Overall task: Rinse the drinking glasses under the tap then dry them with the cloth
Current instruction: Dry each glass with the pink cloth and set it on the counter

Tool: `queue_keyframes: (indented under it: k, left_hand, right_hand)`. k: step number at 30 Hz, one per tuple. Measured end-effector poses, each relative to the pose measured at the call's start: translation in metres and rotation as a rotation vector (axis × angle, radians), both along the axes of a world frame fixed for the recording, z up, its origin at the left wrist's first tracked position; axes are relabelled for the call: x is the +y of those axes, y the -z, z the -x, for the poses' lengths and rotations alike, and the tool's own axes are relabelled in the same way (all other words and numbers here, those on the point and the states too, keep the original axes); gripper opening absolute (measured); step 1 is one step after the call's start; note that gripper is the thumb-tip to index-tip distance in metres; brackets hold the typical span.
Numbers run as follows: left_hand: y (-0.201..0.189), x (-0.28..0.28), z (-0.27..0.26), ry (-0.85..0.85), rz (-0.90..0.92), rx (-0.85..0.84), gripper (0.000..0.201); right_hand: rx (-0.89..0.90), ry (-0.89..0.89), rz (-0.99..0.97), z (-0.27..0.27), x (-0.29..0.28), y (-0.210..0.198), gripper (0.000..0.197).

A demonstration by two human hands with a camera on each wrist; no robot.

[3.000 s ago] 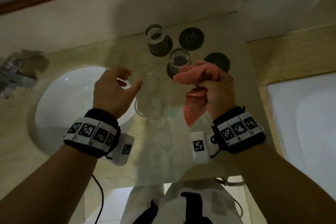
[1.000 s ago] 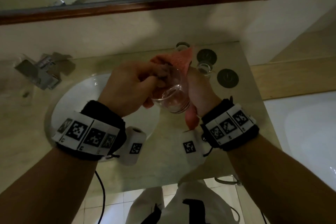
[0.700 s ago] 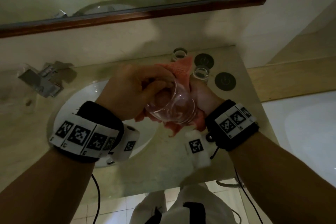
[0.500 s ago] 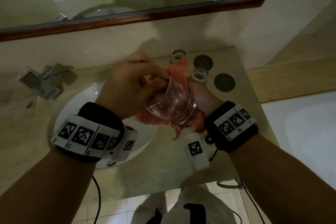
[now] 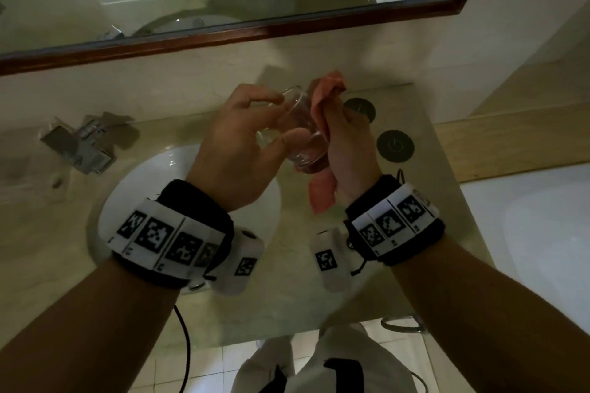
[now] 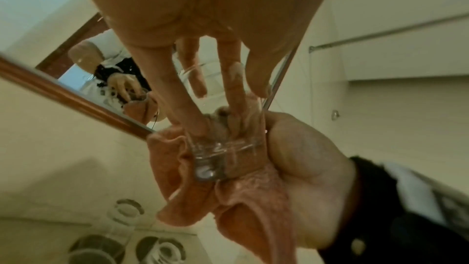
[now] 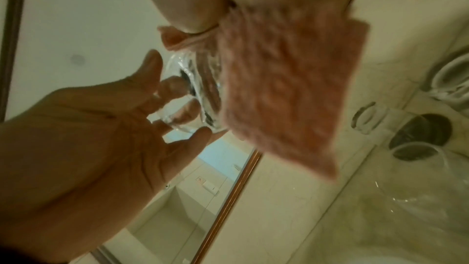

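Observation:
In the head view I hold a clear drinking glass tilted above the counter, right of the basin. My left hand grips its wall between thumb and fingers, rim pointing up and away. My right hand clutches the pink cloth and presses it around the glass's base and right side. The left wrist view shows the thick glass base wrapped in the cloth. In the right wrist view the cloth hangs over the glass.
A white basin is set in the marble counter, with a chrome tap at its left. Two dark coasters lie behind my right hand. More glasses stand on the counter. A wood-framed mirror hangs behind, a white tub at right.
The glass has turned in my left hand, rim now pointing up and away. The cloth has slid from under and behind the glass to its base and right side.

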State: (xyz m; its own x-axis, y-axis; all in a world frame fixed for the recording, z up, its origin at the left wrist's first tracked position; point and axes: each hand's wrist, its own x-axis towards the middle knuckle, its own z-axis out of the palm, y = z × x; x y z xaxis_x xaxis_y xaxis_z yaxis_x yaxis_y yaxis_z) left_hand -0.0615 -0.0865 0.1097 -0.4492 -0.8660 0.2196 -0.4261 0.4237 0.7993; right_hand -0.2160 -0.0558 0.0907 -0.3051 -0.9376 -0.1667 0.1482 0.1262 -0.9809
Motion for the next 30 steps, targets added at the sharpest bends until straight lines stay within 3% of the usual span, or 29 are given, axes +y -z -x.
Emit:
queue_keyframes:
  k: [6,9,11,14,17,23,25,28,30]
  left_hand:
    - [-0.004,-0.004,-0.002,0.179,-0.047,0.076,0.031]
    - [-0.007,-0.004,0.000,0.277,-0.056,0.112,0.020]
    - [-0.009,-0.004,0.001,0.276,-0.142,0.125,0.012]
    - [-0.008,0.000,0.008,0.092,-0.091,0.067,0.019]
    - [-0.015,0.004,0.018,-0.177,-0.042,0.179,0.027]
    - [-0.027,0.006,0.029,-0.317,-0.173,0.255,0.058]
    - [-0.026,0.007,0.032,-0.337,-0.199,0.282,0.057]
    - [-0.027,0.006,0.031,-0.316,-0.210,0.311,0.059]
    - [-0.031,0.005,0.029,-0.263,-0.240,0.368,0.056]
  right_hand:
    - [-0.288,-0.251,-0.041,0.012,0.001,-0.005,0.040]
    - [-0.367,-0.302,0.012,0.013,0.001,-0.007,0.049]
    - [-0.317,-0.248,0.045,0.010,0.000,-0.009,0.049]
    - [-0.150,-0.087,0.054,0.005,-0.001,-0.014,0.046]
    - [-0.126,0.051,0.101,0.003,0.000,-0.021,0.032]
    - [-0.088,0.077,0.135,-0.007,-0.004,-0.024,0.012]
    - [-0.096,0.048,0.116,-0.009,-0.004,-0.025,0.023]
    - [-0.163,0.005,0.100,-0.013,-0.006,-0.025,0.062]
    - [-0.253,-0.014,0.112,-0.011,-0.007,-0.027,0.065]
